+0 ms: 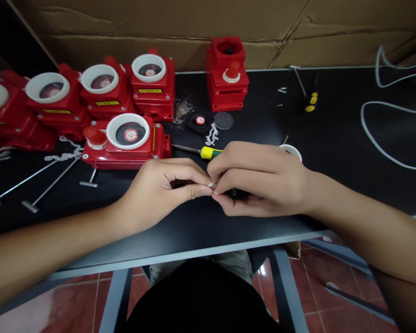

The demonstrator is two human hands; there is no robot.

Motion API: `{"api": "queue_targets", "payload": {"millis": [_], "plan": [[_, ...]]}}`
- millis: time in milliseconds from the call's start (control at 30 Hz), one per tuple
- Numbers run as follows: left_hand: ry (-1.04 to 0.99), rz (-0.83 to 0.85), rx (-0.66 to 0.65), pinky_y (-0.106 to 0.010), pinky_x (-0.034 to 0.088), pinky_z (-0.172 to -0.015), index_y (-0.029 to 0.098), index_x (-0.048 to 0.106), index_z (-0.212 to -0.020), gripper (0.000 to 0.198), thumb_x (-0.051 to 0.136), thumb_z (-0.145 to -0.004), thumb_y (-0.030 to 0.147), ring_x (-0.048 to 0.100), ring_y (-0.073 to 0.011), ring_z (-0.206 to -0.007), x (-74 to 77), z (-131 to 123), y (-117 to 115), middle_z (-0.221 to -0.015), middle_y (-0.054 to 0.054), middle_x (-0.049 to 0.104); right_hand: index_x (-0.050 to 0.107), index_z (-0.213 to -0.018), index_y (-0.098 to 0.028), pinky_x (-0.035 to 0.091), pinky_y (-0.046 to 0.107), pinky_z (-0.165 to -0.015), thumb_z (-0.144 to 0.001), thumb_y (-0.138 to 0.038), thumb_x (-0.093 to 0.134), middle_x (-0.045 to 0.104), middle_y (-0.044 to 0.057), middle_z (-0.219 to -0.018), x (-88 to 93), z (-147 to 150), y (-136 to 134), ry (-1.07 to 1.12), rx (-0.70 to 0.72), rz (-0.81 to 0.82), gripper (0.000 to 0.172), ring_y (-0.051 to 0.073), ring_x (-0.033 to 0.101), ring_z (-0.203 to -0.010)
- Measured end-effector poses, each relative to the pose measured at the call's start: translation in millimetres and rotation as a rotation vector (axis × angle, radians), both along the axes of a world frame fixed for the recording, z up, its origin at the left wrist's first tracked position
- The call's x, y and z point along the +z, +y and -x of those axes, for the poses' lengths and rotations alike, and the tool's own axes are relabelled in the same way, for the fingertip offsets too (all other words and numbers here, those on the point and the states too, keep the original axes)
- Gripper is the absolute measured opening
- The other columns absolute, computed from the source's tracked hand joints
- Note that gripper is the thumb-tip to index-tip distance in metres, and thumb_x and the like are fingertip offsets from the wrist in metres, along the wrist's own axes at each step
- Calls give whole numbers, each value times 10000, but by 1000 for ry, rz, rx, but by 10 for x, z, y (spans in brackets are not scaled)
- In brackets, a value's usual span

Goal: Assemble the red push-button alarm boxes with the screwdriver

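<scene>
My left hand (169,187) and my right hand (263,180) meet over the front of the black table, fingertips pinched together. A small whitish bit shows between the fingertips; it is too small to name. Behind the hands lies a screwdriver (208,153) with a yellow and green handle, partly covered by my right hand. A white ring (293,151) sits partly hidden behind my right hand. Beyond the hands lie a crumpled white strip (212,135), a clear round disc (224,120) and a black part with a red-and-white centre (200,121).
Several red boxes with white rings (148,69) line the back left, one red box (124,155) in front. Another red box (227,85) has an open round top. T-handled tools (51,187) lie left; a yellow-black screwdriver (312,101), small screws (282,89) and a white cable (377,143) right.
</scene>
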State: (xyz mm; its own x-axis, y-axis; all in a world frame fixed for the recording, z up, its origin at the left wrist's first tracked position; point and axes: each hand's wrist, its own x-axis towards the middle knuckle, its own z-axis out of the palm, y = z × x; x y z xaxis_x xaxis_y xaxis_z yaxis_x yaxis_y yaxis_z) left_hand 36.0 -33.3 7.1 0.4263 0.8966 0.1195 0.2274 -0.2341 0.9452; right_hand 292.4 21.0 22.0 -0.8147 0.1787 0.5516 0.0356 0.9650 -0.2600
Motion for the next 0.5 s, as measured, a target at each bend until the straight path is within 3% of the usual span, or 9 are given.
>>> {"api": "queue_targets", "payload": {"millis": [333,500], "plan": [[13,6,-60,-248,643,-795,240,931,-988,99,878,-1071,236,808,-164,-801,-31,8,19,-915,-16,880,619,-1014,-195,602,236,-815,-1057,-74,730,736,41,-1030,-51,10,12,-6,27,226,170,110,694,-938],[11,-38,-73,-245,650,-862,250,932,-995,93,885,-1067,218,828,-171,-891,-43,7,30,-979,-18,885,637,-991,-191,607,249,-790,-1065,-64,724,752,36,-971,-47,15,-7,7,18,296,171,115,712,-895]]}}
